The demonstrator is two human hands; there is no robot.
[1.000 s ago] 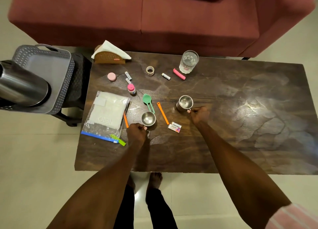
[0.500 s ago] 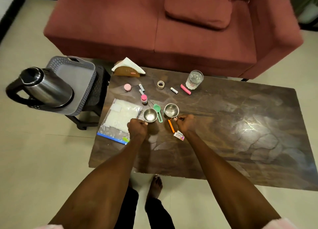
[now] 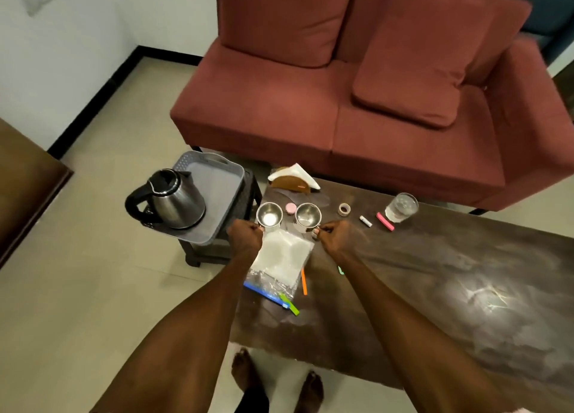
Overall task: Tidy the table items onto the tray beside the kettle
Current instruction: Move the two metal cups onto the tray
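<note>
Far left, at nine o'clock: stainless steel electric kettle with black handle [image 3: 174, 199], standing on grey perforated plastic tray [image 3: 222, 195] atop a dark stool. Just right of the tray rim: left small steel cup [image 3: 269, 215], held aloft by its handle, left hand [image 3: 245, 237] curled tight round that handle. At one o'clock from it: right small steel cup [image 3: 308, 216], likewise raised over the dark wooden counter [image 3: 435, 272], handle pinched in the fingers of the right hand [image 3: 337, 235]. Judged light, rigid, smooth-walled and somewhat slippery; handles the surest hold. Below, at six o'clock: clear zip bag with blue seal [image 3: 279, 263], probably soft and floppy. Further right: clear drinking glass [image 3: 401, 207], breakable, best taken round the body. No legible writing anywhere.
</note>
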